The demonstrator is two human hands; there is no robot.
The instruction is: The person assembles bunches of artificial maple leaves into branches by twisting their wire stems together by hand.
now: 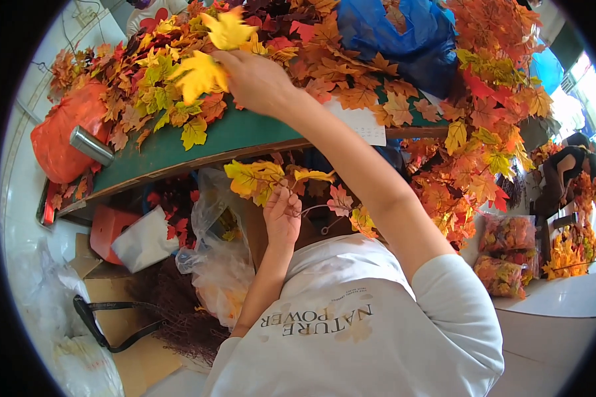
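Note:
My right hand [255, 81] reaches over the far part of the green table, closed on bright yellow artificial maple leaves [202, 74]; its fingertips are mostly hidden behind the hand. Below the table's front edge, close to my body, my left hand [283, 213] pinches the thin stem of a maple leaf garland [251, 177]. Yellow leaves spread above those fingers, and a pinkish leaf [340, 200] hangs to the right on the same side. Under my right hand lies a heap of orange, red and yellow-green leaves [155, 89].
On the green table [172, 151] are an orange-red bag [69, 135], a metal tube [91, 146] and a blue plastic bag [404, 43]. Leaf garlands [483, 152] hang at the right. Lower left are clear plastic, dark twigs and black-framed glasses [116, 324]. Another person [563, 172] bends at far right.

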